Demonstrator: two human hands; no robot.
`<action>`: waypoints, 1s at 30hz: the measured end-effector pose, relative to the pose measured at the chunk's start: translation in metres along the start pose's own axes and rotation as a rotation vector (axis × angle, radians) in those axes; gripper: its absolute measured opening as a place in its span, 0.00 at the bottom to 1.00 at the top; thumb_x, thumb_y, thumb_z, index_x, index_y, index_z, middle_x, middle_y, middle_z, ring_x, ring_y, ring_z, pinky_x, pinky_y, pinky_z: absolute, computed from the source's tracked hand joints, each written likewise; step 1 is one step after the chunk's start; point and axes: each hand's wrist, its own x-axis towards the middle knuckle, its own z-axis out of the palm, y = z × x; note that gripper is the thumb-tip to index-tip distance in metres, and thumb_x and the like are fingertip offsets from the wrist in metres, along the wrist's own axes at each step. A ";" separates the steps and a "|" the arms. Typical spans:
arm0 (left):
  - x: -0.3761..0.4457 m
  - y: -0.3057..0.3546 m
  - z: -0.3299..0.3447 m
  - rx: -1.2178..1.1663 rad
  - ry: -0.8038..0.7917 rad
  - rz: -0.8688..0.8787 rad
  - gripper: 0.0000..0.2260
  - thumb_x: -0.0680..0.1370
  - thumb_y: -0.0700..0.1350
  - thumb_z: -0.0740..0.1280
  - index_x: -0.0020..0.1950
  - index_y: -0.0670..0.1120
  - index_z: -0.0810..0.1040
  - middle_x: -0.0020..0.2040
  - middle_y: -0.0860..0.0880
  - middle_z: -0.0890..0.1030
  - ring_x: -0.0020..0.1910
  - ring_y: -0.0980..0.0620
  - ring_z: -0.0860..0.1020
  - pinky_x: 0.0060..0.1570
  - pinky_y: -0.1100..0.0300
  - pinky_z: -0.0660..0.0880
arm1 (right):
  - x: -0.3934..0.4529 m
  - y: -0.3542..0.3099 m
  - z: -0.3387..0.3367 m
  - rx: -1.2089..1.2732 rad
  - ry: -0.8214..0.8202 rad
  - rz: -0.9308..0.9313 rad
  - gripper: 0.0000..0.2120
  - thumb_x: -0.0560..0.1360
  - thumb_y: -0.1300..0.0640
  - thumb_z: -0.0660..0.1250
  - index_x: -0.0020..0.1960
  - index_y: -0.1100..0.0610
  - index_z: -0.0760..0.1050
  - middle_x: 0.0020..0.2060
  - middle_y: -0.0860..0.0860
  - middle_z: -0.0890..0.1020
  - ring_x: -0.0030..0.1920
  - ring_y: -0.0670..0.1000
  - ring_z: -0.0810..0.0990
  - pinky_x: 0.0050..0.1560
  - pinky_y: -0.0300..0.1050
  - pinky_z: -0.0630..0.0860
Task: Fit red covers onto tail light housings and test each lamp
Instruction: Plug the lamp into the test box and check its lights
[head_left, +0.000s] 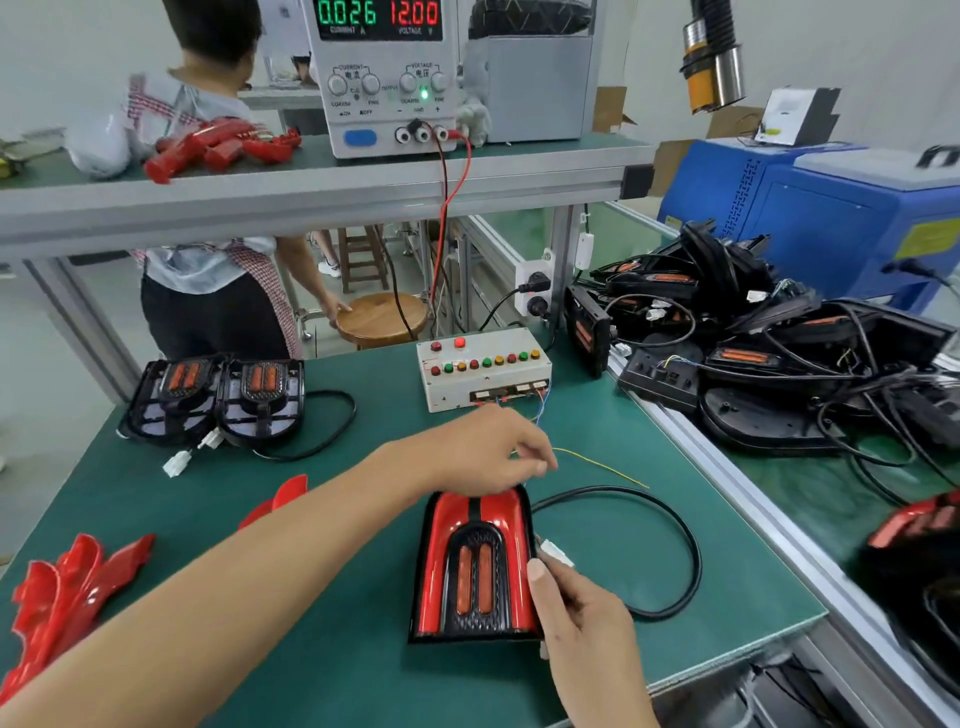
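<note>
A tail light (475, 566) with its red cover fitted lies flat on the green mat in front of me, its two orange lamp strips facing up. My left hand (488, 452) hovers over its far end with loosely curled fingers near thin blue and yellow wires (597, 462). My right hand (576, 613) pinches the lamp's white connector (557, 552) at the end of its black cable (670, 525). Two bare black housings (218, 397) sit at the far left. Loose red covers (67, 587) lie at the near left.
A white test box (483, 366) with coloured buttons stands behind the lamp. A power supply (384, 78) on the shelf reads 12.00 V. A heap of black housings (769, 338) fills the right bench. A person stands behind, with a hand on a wooden stool (382, 317).
</note>
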 end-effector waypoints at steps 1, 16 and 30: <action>-0.004 0.004 0.003 0.015 -0.038 0.006 0.09 0.82 0.46 0.66 0.58 0.51 0.85 0.54 0.55 0.86 0.52 0.63 0.79 0.55 0.73 0.70 | -0.001 -0.001 -0.001 -0.007 0.015 0.001 0.10 0.78 0.41 0.64 0.48 0.28 0.82 0.29 0.39 0.80 0.27 0.42 0.77 0.35 0.34 0.73; -0.010 0.032 0.042 0.291 -0.175 0.010 0.15 0.81 0.46 0.64 0.67 0.50 0.80 0.62 0.52 0.83 0.64 0.47 0.76 0.68 0.52 0.64 | 0.032 0.007 -0.039 -0.885 0.030 -0.231 0.10 0.82 0.48 0.63 0.44 0.51 0.74 0.40 0.47 0.75 0.43 0.55 0.76 0.42 0.49 0.68; 0.006 0.036 0.038 0.496 -0.225 0.261 0.12 0.81 0.52 0.68 0.58 0.46 0.83 0.50 0.47 0.83 0.54 0.44 0.78 0.55 0.46 0.74 | 0.042 -0.001 -0.056 -0.643 -0.094 -0.006 0.11 0.85 0.48 0.54 0.45 0.49 0.68 0.38 0.46 0.76 0.38 0.49 0.73 0.39 0.48 0.67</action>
